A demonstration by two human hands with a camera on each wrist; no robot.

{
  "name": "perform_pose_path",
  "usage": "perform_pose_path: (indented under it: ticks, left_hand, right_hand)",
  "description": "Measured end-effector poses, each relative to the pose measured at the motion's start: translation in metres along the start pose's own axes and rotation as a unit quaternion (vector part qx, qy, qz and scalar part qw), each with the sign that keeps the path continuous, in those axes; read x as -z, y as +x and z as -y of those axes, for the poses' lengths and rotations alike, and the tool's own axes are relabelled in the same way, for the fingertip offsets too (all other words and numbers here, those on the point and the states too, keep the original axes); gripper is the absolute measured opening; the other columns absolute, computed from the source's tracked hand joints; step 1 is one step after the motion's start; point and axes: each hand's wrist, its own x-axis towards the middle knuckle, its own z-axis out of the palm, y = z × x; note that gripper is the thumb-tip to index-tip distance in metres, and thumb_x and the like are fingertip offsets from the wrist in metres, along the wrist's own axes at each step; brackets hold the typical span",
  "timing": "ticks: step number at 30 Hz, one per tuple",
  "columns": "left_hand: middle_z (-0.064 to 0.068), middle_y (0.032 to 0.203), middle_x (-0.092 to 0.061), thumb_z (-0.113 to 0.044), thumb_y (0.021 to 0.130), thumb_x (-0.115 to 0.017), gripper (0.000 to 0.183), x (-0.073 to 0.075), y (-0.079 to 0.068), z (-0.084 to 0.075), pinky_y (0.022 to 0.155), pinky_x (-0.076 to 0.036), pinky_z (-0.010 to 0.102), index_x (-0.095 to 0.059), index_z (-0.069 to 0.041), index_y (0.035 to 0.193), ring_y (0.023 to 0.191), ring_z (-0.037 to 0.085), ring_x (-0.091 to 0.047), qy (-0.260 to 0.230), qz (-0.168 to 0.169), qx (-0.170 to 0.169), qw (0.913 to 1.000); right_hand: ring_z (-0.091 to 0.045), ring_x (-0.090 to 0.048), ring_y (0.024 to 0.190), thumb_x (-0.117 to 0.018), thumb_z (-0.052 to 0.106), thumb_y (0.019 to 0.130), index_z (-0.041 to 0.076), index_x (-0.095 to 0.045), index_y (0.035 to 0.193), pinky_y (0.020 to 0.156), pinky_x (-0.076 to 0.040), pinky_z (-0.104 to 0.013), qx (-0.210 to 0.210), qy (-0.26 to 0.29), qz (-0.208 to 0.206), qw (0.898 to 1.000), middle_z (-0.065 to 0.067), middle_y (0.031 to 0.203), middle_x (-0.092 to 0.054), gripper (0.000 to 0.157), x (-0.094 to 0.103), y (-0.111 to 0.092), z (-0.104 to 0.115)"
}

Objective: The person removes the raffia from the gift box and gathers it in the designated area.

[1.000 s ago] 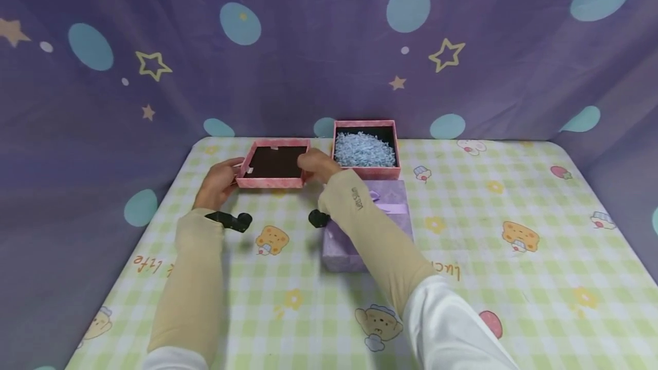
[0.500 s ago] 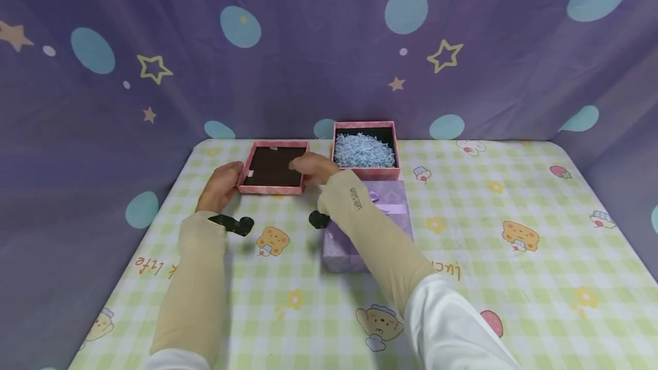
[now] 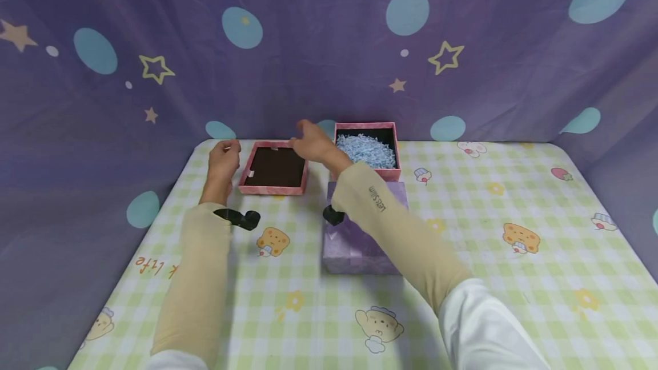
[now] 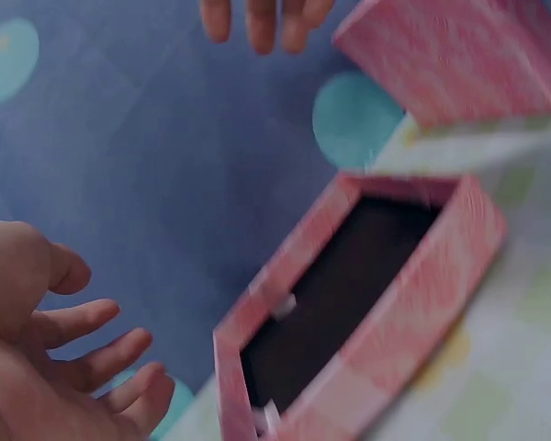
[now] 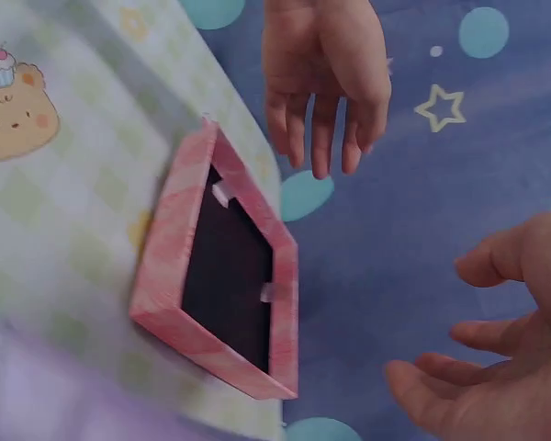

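Observation:
A shallow pink box (image 3: 272, 190) with a black inside and small white tabs lies on the checked tablecloth, its open side up. My left hand (image 3: 223, 161) is raised off its left side, fingers relaxed and holding nothing. Over its far right corner hovers my right hand (image 3: 313, 141), also holding nothing. In the left wrist view the fingers of my left hand (image 4: 73, 349) are spread apart from the box. The right wrist view shows my right hand (image 5: 496, 349) loosely bent in the air, with the shallow box beyond.
Right of the shallow box stands a pink box (image 3: 388, 175) filled with blue shredded paper (image 3: 366, 150). In front of it sits a purple gift box (image 3: 339, 258), partly covered by my right forearm. A purple curtain (image 3: 308, 61) hangs behind the table.
Both hands have let go of the shallow pink box and lifted away, rising from its left and right sides. The box now rests slightly nearer than a second ago.

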Motion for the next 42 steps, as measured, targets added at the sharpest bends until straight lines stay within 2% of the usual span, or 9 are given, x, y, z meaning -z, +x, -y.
perform_pose_path:
  ticks: [3, 8, 13, 15, 20, 27, 30, 37, 42]
  left_hand:
    - [-0.005, 0.097, -0.049, -0.023, 0.101, -0.039, 0.04, -0.008, -0.005, -0.014, 0.081, -0.045, 0.02, -0.046, -0.001, 0.135, 0.084, 0.004, -0.047, -0.025, 0.045, -0.002, 0.9987]
    - [0.005, 0.115, -0.05, -0.023, 0.102, -0.039, 0.04, -0.025, -0.015, -0.036, 0.1, -0.046, 0.032, -0.041, -0.003, 0.137, 0.097, 0.009, -0.053, -0.044, 0.126, -0.012, 0.991]
    - [0.017, 0.127, -0.049, -0.021, 0.102, -0.042, 0.041, -0.047, -0.02, -0.048, 0.104, -0.045, 0.039, -0.041, -0.001, 0.138, 0.101, 0.016, -0.055, -0.046, 0.17, -0.02, 0.9841]
    - [0.02, 0.132, -0.048, -0.02, 0.102, -0.043, 0.042, -0.055, -0.023, -0.051, 0.105, -0.045, 0.04, -0.04, 0.0, 0.139, 0.108, 0.022, -0.056, -0.049, 0.19, -0.022, 0.9802]
    - [0.024, 0.138, -0.044, -0.017, 0.101, -0.044, 0.046, -0.073, -0.031, -0.058, 0.107, -0.041, 0.043, -0.035, 0.003, 0.142, 0.125, 0.035, -0.049, -0.041, 0.244, -0.03, 0.9684]
    - [0.021, 0.143, -0.042, -0.022, 0.102, -0.045, 0.051, -0.091, -0.038, -0.059, 0.107, -0.042, 0.04, -0.031, -0.001, 0.146, 0.123, 0.031, -0.05, 0.05, 0.304, -0.033, 0.9506]
    - [0.022, 0.145, -0.041, -0.017, 0.102, -0.045, 0.052, -0.097, -0.038, -0.057, 0.109, -0.04, 0.041, -0.028, -0.001, 0.148, 0.129, 0.034, -0.047, 0.049, 0.333, -0.036, 0.9411]
    - [0.027, 0.136, -0.047, -0.006, 0.098, -0.047, 0.056, -0.112, -0.039, -0.05, 0.108, -0.041, 0.042, -0.024, 0.002, 0.148, 0.126, 0.036, -0.048, 0.061, 0.371, -0.042, 0.9257]
    - [0.026, 0.132, -0.05, -0.005, 0.096, -0.05, 0.057, -0.118, -0.041, -0.048, 0.103, -0.045, 0.041, -0.026, 0.002, 0.148, 0.118, 0.035, -0.054, 0.086, 0.381, -0.051, 0.9189]
  right_hand:
    - [-0.024, -0.04, 0.135, -0.047, 0.024, 0.099, 0.008, -0.034, 0.145, 0.109, -0.038, -0.04, 0.021, -0.015, -0.028, 0.999, -0.012, 0.15, -0.037, 0.051, 0.011, -0.002, 0.0]
    - [-0.024, -0.045, 0.128, -0.049, 0.022, 0.097, 0.012, -0.042, 0.141, 0.104, -0.041, -0.04, 0.025, -0.019, -0.071, 0.997, -0.011, 0.145, -0.042, 0.046, 0.029, -0.005, -0.006]
    - [-0.026, -0.043, 0.13, -0.05, 0.021, 0.097, 0.012, -0.044, 0.14, 0.105, -0.041, -0.041, 0.017, -0.008, -0.088, 0.996, -0.012, 0.144, -0.043, 0.044, 0.045, -0.007, -0.019]
    - [-0.028, -0.041, 0.132, -0.05, 0.022, 0.097, 0.011, -0.044, 0.14, 0.106, -0.04, -0.041, 0.016, -0.007, -0.087, 0.996, -0.013, 0.145, -0.042, 0.045, 0.051, -0.008, -0.025]
    - [-0.027, -0.04, 0.133, -0.049, 0.028, 0.098, 0.013, -0.042, 0.141, 0.105, -0.041, -0.043, -0.001, -0.007, -0.073, 0.997, -0.011, 0.148, -0.039, 0.046, 0.064, -0.012, -0.036]
    - [-0.029, -0.042, 0.132, -0.052, 0.034, 0.096, 0.007, -0.041, 0.142, 0.107, -0.04, -0.044, -0.034, -0.059, -0.069, 0.995, -0.014, 0.145, -0.042, 0.054, 0.077, -0.014, -0.054]
    - [-0.03, -0.04, 0.133, -0.055, 0.033, 0.094, 0.004, -0.038, 0.142, 0.108, -0.039, -0.044, -0.051, -0.08, -0.055, 0.994, -0.016, 0.146, -0.041, 0.058, 0.08, -0.014, -0.063]
    - [-0.03, -0.027, 0.142, -0.061, 0.036, 0.092, 0.008, -0.018, 0.152, 0.113, -0.031, -0.046, -0.123, -0.056, 0.009, 0.991, -0.012, 0.157, -0.024, 0.079, 0.085, -0.015, -0.079]
    - [-0.029, -0.016, 0.146, -0.064, 0.039, 0.09, 0.012, -0.006, 0.154, 0.116, -0.025, -0.048, -0.146, -0.039, 0.05, 0.987, -0.008, 0.16, -0.012, 0.091, 0.086, -0.014, -0.089]
